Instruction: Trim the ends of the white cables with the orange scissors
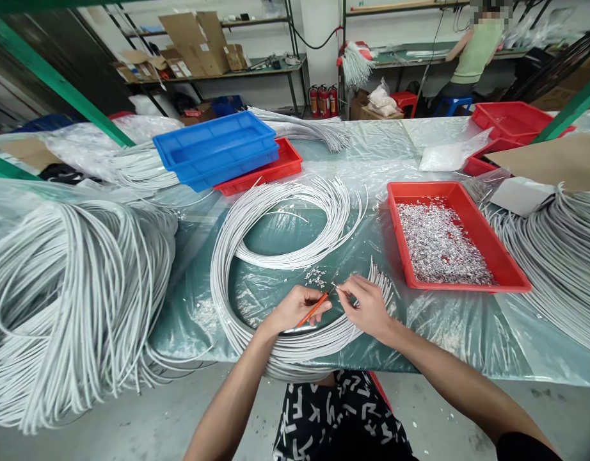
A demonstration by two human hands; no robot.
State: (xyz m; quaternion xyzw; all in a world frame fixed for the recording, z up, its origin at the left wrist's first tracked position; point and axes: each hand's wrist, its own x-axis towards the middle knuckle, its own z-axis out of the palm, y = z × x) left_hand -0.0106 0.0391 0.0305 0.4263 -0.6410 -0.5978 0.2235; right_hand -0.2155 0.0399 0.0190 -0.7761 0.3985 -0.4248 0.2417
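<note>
My left hand (pixel 302 307) is closed around a thin orange-handled tool (pixel 310 312), whose dark tip points up toward my right hand. With its thumb and fingers pinched, my right hand (pixel 365 304) holds a tiny pale piece (pixel 334 286) beside that tip; its exact kind is too small to make out. Both hands are over the near side of a coil of white cables (pixel 223 275), with a bundle of cut cable ends (pixel 381 282) just behind the right hand. A small scatter of silvery bits (pixel 315 276) lies on the plastic-covered table (pixel 439 326) beyond the fingers.
A red tray (pixel 403 253) of small metal pieces stands right. Large cable heaps lie left (pixel 84 288) and right (pixel 554 256). Blue trays (pixel 213 144) rest on a red tray (pixel 288 160) behind the coil. A person (pixel 477 54) is at the far bench.
</note>
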